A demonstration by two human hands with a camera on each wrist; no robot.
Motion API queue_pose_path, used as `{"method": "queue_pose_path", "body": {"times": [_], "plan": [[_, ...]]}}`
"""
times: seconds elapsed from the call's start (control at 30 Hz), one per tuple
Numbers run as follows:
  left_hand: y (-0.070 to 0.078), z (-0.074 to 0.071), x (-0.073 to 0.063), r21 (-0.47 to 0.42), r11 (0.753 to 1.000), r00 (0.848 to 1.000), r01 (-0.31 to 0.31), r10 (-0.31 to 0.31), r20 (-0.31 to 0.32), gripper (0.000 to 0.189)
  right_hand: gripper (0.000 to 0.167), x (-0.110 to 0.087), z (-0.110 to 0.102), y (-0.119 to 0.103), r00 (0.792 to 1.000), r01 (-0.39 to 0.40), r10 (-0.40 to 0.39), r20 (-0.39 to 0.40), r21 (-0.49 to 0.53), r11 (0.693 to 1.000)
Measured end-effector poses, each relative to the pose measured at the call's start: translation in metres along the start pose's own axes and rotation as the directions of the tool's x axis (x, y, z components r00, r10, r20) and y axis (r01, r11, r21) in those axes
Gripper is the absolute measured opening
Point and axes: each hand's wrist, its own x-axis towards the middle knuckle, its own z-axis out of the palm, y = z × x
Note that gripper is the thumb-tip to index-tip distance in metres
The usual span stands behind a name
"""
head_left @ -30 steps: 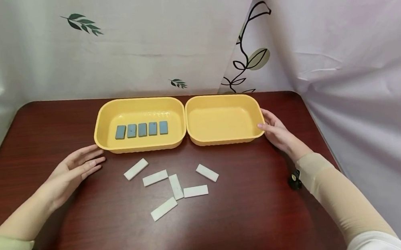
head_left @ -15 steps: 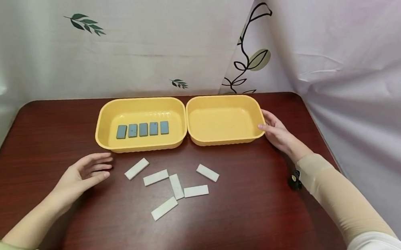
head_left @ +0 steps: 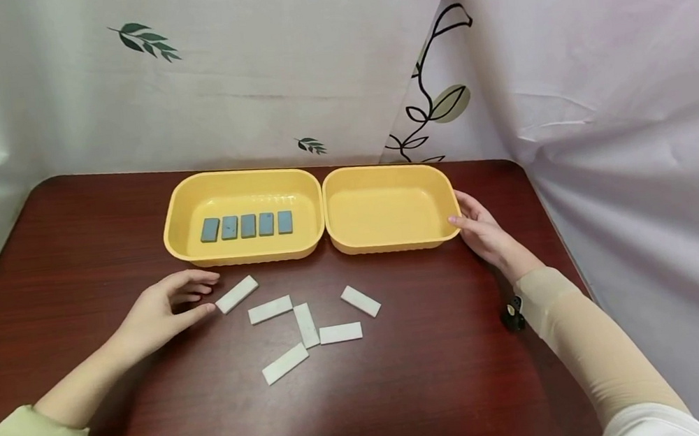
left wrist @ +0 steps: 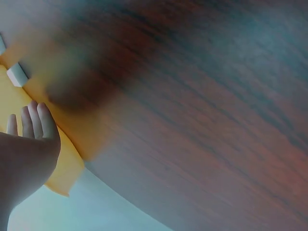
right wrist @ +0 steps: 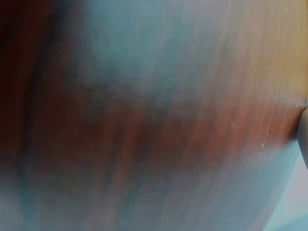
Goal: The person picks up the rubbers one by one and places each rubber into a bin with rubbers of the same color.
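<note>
My left hand (head_left: 159,312) reaches in from the left, its fingers slightly bent and spread from the thumb. Its thumb tip is close by the left end of a white rectangular block (head_left: 237,295); whether they touch I cannot tell. In the left wrist view the hand (left wrist: 31,149) appears at the left edge. My right hand (head_left: 484,233) holds the right end of a yellow tray (head_left: 393,247), thumb over the rim and fingers along the outside. Only a sliver of the right hand (right wrist: 303,137) shows in the right wrist view. No blocks are visible in that tray.
A second yellow tray (head_left: 252,259) adjoins on the left, with several blue-grey blocks (head_left: 248,225) in a row. Several more white blocks (head_left: 341,333) lie scattered on the dark red table (head_left: 427,365). A patterned curtain (head_left: 235,81) hangs behind the table.
My left hand has moved right and slightly toward me, from beside the left tray's corner to the nearest white block. The right hand stays at the right tray.
</note>
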Motion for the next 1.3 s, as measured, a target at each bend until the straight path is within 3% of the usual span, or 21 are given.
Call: {"method": "queue_pose_path", "body": {"times": [0.2, 0.83, 1.3], "plan": [[0.004, 0.008, 0.005, 0.091, 0.994, 0.998, -0.061, 0.062, -0.01, 0.039, 0.059, 0.0, 0.0, -0.001, 1.0, -0.005, 0.005, -0.006, -0.011, 1.0], [0.013, 0.028, 0.027, 0.255, 0.966, 0.997, -0.046, 0.03, 0.066, 0.034, 0.055, 0.001, -0.001, 0.001, 1.0, -0.003, 0.003, -0.009, -0.007, 1.0], [0.018, 0.032, 0.036, 0.261, 0.965, 0.995, 0.03, -0.054, 0.087, 0.034, 0.054, 0.0, 0.0, -0.001, 1.0, -0.016, 0.015, -0.014, -0.017, 1.0]]}}
